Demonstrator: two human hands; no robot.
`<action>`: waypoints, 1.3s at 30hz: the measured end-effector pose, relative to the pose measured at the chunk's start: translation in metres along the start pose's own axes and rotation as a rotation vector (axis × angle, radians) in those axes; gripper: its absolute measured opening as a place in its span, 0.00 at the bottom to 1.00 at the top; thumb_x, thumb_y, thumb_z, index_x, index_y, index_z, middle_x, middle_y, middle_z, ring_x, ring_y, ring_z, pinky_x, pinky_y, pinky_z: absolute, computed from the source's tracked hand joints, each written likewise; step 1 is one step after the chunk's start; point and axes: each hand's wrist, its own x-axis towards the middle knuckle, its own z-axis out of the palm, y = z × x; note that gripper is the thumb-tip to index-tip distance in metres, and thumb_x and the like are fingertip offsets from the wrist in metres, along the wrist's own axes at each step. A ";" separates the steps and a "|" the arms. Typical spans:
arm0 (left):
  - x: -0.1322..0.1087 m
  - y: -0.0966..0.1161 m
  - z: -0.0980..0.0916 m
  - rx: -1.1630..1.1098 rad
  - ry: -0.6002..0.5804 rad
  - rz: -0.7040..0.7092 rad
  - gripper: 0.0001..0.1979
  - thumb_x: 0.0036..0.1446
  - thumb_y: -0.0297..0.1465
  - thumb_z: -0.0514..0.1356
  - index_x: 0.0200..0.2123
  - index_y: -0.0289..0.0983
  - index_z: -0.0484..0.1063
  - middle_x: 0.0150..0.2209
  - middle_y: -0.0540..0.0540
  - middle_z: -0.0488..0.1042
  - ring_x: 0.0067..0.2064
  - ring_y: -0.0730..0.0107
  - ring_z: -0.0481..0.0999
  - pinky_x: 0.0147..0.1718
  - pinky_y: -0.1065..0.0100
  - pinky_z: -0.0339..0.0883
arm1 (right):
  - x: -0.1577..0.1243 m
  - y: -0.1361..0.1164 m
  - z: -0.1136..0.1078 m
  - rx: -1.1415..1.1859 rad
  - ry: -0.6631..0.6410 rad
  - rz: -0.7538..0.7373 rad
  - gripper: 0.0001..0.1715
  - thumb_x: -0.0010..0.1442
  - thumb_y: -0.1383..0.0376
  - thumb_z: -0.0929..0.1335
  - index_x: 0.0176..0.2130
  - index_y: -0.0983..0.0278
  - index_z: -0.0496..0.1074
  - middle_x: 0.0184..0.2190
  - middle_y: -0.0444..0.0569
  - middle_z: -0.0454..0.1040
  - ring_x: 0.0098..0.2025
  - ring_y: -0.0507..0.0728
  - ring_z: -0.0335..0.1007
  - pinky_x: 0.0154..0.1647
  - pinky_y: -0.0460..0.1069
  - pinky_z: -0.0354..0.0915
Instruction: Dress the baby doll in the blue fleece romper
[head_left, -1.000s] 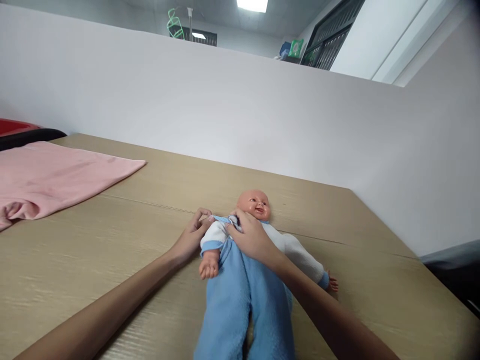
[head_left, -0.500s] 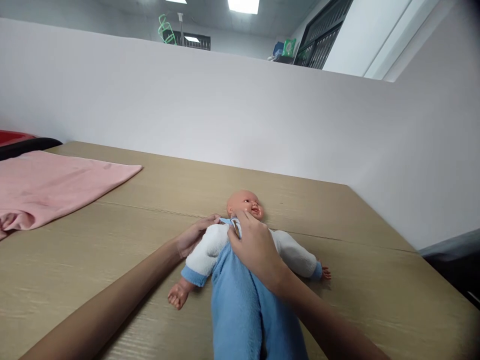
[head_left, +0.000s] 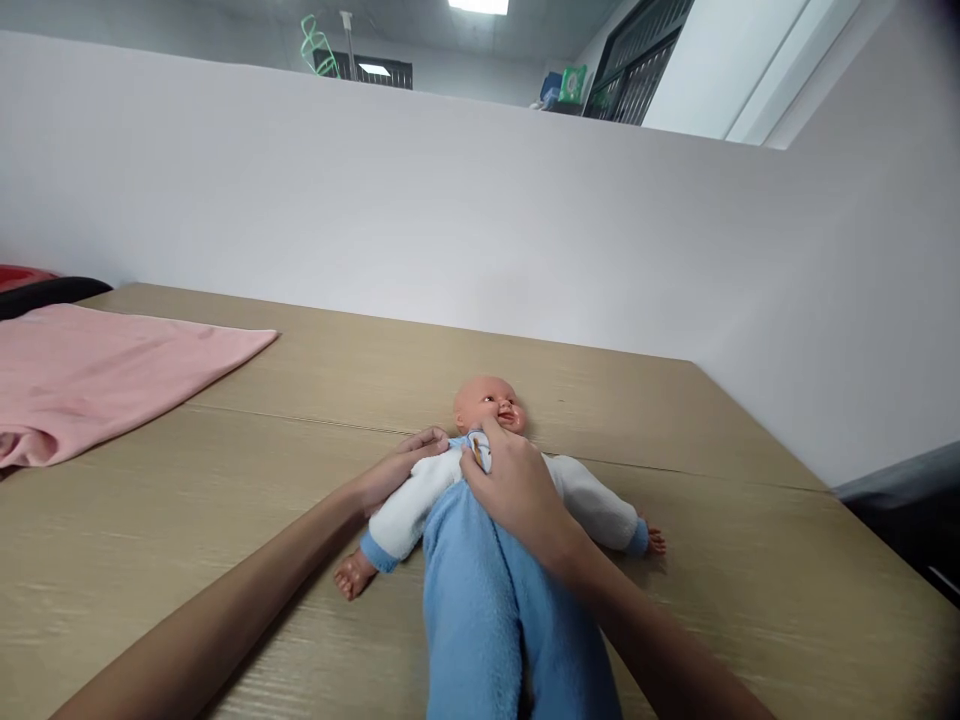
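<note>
A baby doll (head_left: 480, 400) lies on its back on the table, head away from me and arms spread out. It wears a fleecy romper (head_left: 472, 590) with blue legs, white sleeves and blue cuffs. At the neck, my left hand (head_left: 397, 466) pinches the blue collar (head_left: 459, 440) from the left side. My right hand (head_left: 517, 480) lies over the doll's upper chest, its fingers closed on the romper's front edge just below the chin. The doll's right chest is partly hidden behind that hand.
A pink cloth (head_left: 127, 370) is spread over the left of the wooden table (head_left: 337, 380). Behind it sits a black and red object (head_left: 52, 292) at the edge. A white partition (head_left: 375, 200) rises along the back, and something dark (head_left: 907, 510) stands beyond the right edge.
The doll's arm on the left has shifted slightly up with my left hand at the collar. My right hand stays at the neck. The view has tilted a little.
</note>
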 end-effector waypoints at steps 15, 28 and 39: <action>0.017 -0.001 -0.001 -0.117 -0.143 -0.134 0.17 0.55 0.39 0.78 0.38 0.38 0.77 0.34 0.50 0.74 0.30 0.72 0.73 0.30 0.72 0.67 | -0.013 0.013 -0.017 0.244 -0.045 0.043 0.11 0.69 0.56 0.71 0.37 0.58 0.70 0.30 0.43 0.77 0.32 0.56 0.69 0.35 0.49 0.56; -0.008 0.048 -0.018 0.662 -0.310 0.029 0.28 0.55 0.36 0.77 0.57 0.42 0.75 0.51 0.41 0.82 0.54 0.53 0.82 0.50 0.61 0.76 | -0.031 0.053 -0.048 0.283 -0.276 0.032 0.15 0.69 0.52 0.70 0.46 0.60 0.78 0.33 0.43 0.80 0.33 0.56 0.72 0.35 0.50 0.62; -0.021 0.079 -0.027 1.063 -0.249 0.024 0.25 0.54 0.30 0.73 0.56 0.45 0.80 0.43 0.48 0.85 0.41 0.56 0.83 0.36 0.69 0.70 | -0.049 0.091 -0.057 0.383 -0.181 0.099 0.17 0.69 0.51 0.71 0.49 0.58 0.80 0.46 0.48 0.83 0.46 0.61 0.78 0.49 0.54 0.71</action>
